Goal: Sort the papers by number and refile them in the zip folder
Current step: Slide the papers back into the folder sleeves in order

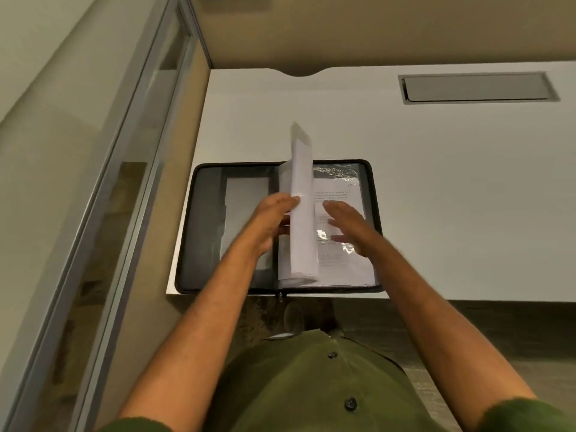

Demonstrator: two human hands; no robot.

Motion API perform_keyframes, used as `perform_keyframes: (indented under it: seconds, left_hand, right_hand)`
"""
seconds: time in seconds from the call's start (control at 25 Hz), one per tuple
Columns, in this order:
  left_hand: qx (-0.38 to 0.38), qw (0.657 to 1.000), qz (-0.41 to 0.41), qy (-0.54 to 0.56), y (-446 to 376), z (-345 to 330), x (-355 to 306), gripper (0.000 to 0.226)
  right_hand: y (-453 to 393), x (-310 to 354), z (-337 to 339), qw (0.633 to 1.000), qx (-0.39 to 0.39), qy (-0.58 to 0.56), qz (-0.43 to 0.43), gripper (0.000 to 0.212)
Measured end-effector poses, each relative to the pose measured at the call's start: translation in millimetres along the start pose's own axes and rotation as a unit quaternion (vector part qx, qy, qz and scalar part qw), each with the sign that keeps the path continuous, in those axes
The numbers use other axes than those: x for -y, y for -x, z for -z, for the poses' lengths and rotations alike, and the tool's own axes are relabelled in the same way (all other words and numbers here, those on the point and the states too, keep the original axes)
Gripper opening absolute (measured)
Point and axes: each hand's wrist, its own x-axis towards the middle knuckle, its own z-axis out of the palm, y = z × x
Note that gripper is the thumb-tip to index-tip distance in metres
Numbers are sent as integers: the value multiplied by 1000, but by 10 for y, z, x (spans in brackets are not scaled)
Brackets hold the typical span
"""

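Papers (300, 213) in glossy sleeves are standing upright inside the open zip folder (375, 213) at the tabletop (436, 182) edge; the left hand (274, 219) is gripping them while the right hand (349, 226) is hovering flat, grasping nothing. Light, floppy and probably slippery, they are best held by their outer edge.

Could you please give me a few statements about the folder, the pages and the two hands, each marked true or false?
1. The zip folder lies open on the white desk. True.
2. The left hand holds a stack of pages upright. True.
3. The right hand grips a pen. False: it holds nothing, fingers straight over the sleeved page.
4. The folder sits at the desk's far edge. False: it is at the near edge.
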Motion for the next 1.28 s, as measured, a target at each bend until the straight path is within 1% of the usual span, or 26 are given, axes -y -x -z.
perform_keyframes:
  seconds: [0.04,0.12,0.24,0.32,0.4,0.48,0.56,0.6,0.68,0.72,0.8,0.84,0.92,1.0,1.04,1.12,1.16,1.28]
  left_hand:
    - [5,1000,-1,-14,-38,-167,55,9]
    - [9,999,4,-47,-143,-413,185,8]
    - [55,996,21,-74,-265,-615,330,21]
    - [91,988,33,-118,-302,-631,390,27]
    - [83,984,18,-155,-338,-520,435,27]
    - [32,980,-26,-194,-384,-281,494,24]
    - [-53,968,-54,-239,-432,56,571,25]
    - [-103,958,-58,-260,-462,257,611,26]
    - [-201,928,-39,-310,-500,664,680,29]
    - [-244,906,-19,-345,-502,857,702,34]
    - [-306,862,39,-402,-465,1209,726,50]
    - [-325,849,62,-413,-430,1335,721,59]
    - [-342,838,92,-415,-400,1497,741,74]
    - [-352,838,112,-401,-400,1573,773,84]
    - [-360,843,119,-381,-398,1597,784,86]
    - [-373,854,127,-339,-401,1659,797,86]
    - [-377,854,131,-333,-402,1688,803,84]
    - [-383,839,145,-359,-406,1730,813,76]
  right_hand:
    - [28,49,-2,999,10,-50,-6,56]
    - [53,82,30,996,10,-87,2,57]
    - [32,17,114,998,-17,-64,16,56]
    - [5,-78,190,997,-49,-42,29,50]
    - [-15,-173,266,995,-95,1,39,49]
    - [-61,-299,356,988,-134,63,42,57]
    - [-71,-412,423,973,-167,145,62,65]
    - [-94,-484,439,963,-185,182,74,66]
    - [-163,-649,439,942,-207,250,82,66]
    - [-160,-676,419,935,-214,272,74,66]
    - [-161,-712,368,921,-231,308,59,64]
    - [-152,-706,350,914,-238,323,57,63]
    - [-155,-718,303,904,-241,348,66,63]
    - [-156,-722,260,901,-242,354,62,64]
    - [-150,-738,242,901,-246,353,62,64]
    - [-134,-769,215,897,-257,354,70,65]
    - [-132,-783,206,894,-263,355,74,66]
    - [-153,-813,168,889,-275,361,64,66]
